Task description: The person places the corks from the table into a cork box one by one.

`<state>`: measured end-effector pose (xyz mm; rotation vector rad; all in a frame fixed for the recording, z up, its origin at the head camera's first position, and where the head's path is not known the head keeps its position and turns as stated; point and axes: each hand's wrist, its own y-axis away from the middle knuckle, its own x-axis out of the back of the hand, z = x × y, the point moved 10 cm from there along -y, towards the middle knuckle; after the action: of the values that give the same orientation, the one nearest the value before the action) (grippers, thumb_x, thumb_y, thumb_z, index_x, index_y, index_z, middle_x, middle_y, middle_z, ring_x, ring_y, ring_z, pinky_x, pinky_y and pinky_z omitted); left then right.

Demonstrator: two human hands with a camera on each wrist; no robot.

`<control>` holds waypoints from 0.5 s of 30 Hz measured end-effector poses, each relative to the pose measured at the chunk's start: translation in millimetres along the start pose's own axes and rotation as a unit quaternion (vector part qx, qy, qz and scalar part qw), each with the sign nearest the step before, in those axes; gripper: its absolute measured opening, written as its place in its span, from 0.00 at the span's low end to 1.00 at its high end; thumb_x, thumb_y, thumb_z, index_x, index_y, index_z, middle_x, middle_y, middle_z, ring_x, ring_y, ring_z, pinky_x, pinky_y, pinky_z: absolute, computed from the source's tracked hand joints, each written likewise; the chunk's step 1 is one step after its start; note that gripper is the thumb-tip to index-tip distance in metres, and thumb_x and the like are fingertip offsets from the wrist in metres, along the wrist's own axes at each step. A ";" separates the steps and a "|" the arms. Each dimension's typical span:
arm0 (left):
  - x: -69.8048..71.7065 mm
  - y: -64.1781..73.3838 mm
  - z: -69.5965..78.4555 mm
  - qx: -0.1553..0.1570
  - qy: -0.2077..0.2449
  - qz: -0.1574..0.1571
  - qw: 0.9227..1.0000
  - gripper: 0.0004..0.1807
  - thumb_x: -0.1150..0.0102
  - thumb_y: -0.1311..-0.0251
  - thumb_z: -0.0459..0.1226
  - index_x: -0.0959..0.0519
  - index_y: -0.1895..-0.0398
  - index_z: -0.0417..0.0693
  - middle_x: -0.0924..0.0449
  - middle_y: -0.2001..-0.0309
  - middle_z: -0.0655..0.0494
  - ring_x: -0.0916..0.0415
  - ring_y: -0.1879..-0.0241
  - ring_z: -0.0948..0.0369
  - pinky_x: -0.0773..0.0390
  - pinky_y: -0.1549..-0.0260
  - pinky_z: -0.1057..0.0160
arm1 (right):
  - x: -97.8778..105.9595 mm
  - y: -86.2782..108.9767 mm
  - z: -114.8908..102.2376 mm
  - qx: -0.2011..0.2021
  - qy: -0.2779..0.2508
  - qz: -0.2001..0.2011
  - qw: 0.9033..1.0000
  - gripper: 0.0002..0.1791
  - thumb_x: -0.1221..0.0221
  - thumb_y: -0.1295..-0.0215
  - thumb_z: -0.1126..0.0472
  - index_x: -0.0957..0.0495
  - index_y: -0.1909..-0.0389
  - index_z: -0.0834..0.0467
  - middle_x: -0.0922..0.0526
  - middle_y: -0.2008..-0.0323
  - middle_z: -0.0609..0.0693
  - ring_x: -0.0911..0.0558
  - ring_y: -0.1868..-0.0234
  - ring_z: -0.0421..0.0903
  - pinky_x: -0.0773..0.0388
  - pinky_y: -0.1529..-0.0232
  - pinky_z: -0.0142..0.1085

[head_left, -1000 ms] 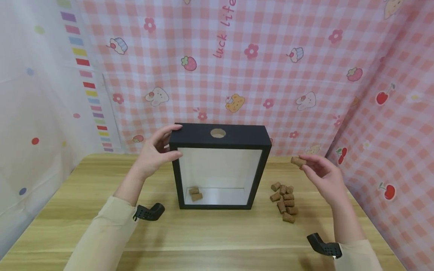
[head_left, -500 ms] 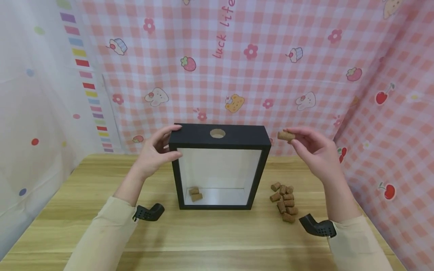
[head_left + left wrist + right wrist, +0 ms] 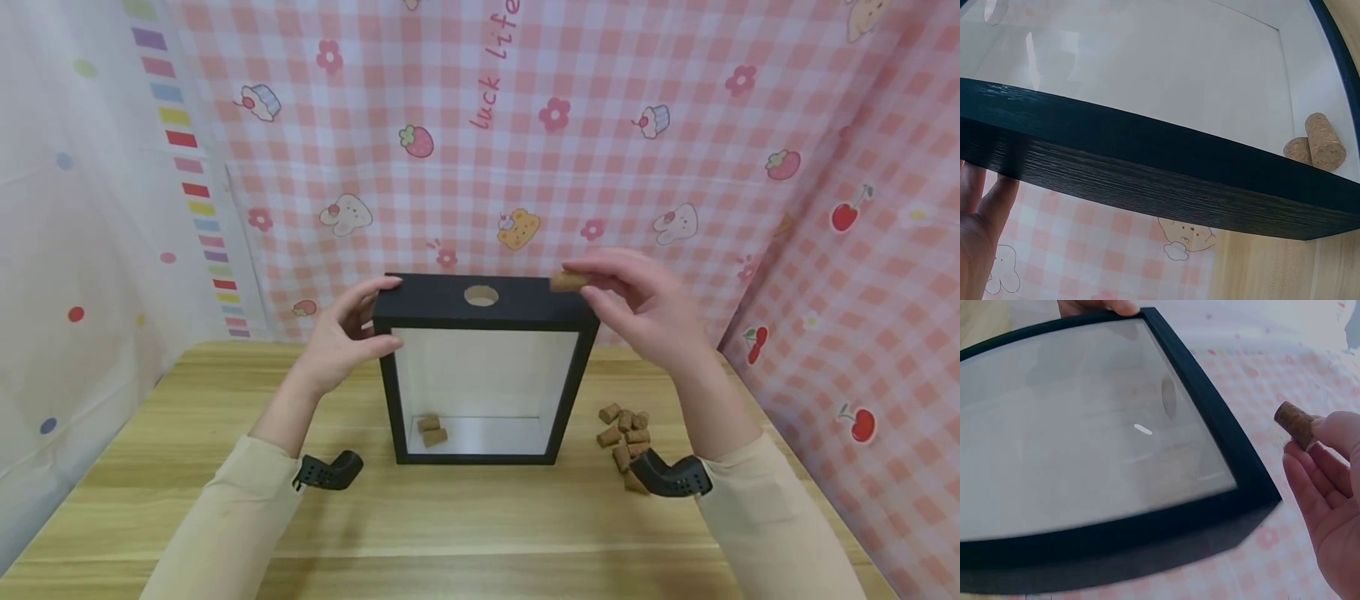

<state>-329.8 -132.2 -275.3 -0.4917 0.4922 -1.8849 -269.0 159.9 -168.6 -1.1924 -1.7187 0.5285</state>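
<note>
A black-framed shadow box with a clear front stands upright on the table, a round hole in its top. My left hand grips its upper left corner, thumb on the front edge and fingers over the top and side. Between thumb and fingers my right hand pinches a wine cork, which lies about level over the right part of the box top, to the right of the hole. In the right wrist view that cork sticks out past the fingertips. Two corks rest inside at the bottom left.
Several loose corks lie in a pile on the wooden table, right of the box, partly behind the right wrist camera. A pink checked cloth hangs close behind the box and along the right side.
My right hand has carried the cork up and leftward, from above the pile to over the box top. The left hand and the box have stayed in place.
</note>
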 end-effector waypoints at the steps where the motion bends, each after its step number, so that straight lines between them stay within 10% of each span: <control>1: -0.2 -0.1 0.1 -0.001 0.001 -0.001 1.000 0.37 0.35 0.46 0.20 0.29 0.31 0.48 0.23 0.40 0.53 0.25 0.43 0.55 0.23 0.52 0.63 | -4.7 -3.7 -0.1 -0.002 0.010 -0.010 1.000 0.20 0.43 0.41 0.84 0.21 0.47 0.72 0.19 0.50 0.61 0.21 0.50 0.45 0.24 0.50 0.31; 15: -0.1 -0.3 0.1 -0.003 -0.002 -0.002 1.000 0.37 0.35 0.46 0.20 0.29 0.31 0.48 0.24 0.39 0.54 0.25 0.42 0.56 0.23 0.53 0.63 | -58.1 -41.5 1.6 0.040 0.143 -0.121 0.981 0.18 0.37 0.38 0.74 0.18 0.46 0.63 0.16 0.51 0.54 0.19 0.50 0.47 0.26 0.47 0.40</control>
<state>-330.0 -132.0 -275.0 -0.4999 0.4941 -1.8855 -285.7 90.5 -164.0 -0.9359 -1.5506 0.2615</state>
